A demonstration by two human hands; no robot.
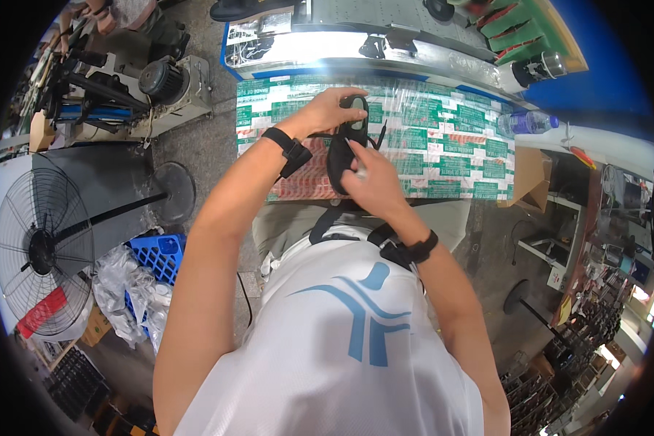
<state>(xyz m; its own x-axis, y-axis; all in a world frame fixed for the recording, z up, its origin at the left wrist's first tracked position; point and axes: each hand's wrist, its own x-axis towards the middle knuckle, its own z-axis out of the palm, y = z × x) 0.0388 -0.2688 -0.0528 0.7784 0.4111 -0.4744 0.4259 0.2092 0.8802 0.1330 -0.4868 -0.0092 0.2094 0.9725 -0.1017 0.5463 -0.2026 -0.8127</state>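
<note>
Your left hand (328, 111) grips the shoe (336, 161); your right hand (377, 180) touches it, grip unclear; strap (381, 136) just beyond looks unfastened

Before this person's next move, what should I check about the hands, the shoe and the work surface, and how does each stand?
1. Left hand gripping the black shoe at its open end: ok.
2. Right hand at the shoe: ok.
3. Right fingers pressing firmly: cannot tell.
4. Shoe over the tape-covered work surface: ok.
5. Shoe's full weight resting there: cannot tell.
6. Purple-capped bottle clear of both hands: ok.
</note>
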